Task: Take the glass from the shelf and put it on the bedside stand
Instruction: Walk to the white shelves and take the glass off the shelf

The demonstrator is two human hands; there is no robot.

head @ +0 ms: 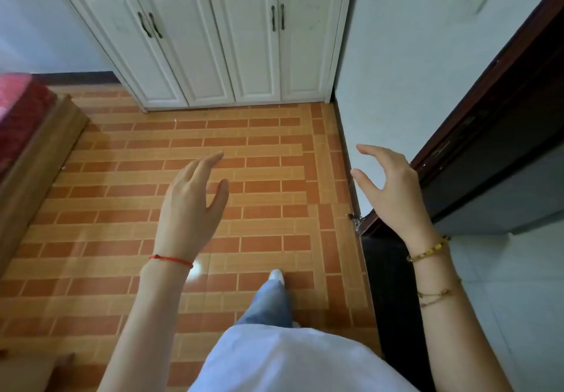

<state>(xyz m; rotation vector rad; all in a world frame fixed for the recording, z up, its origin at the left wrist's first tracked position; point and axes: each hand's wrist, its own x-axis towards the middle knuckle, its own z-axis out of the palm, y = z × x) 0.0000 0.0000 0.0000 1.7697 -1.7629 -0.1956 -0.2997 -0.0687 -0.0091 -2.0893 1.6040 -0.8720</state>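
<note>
My left hand [190, 205] hangs over the orange tiled floor, fingers spread, holding nothing; a red string circles its wrist. My right hand [392, 190] is raised near the white wall and the dark door frame, fingers curved and apart, with nothing in it; gold bracelets sit on that wrist. No glass, shelf or bedside stand shows in this view.
A white four-door wardrobe [213, 40] stands ahead against the wall. A bed with a red cover [18, 111] and wooden frame lies at the left. A dark wooden door [494, 135] stands open at the right. My leg and shoe [276, 275] are on the brick-pattern floor [122, 239].
</note>
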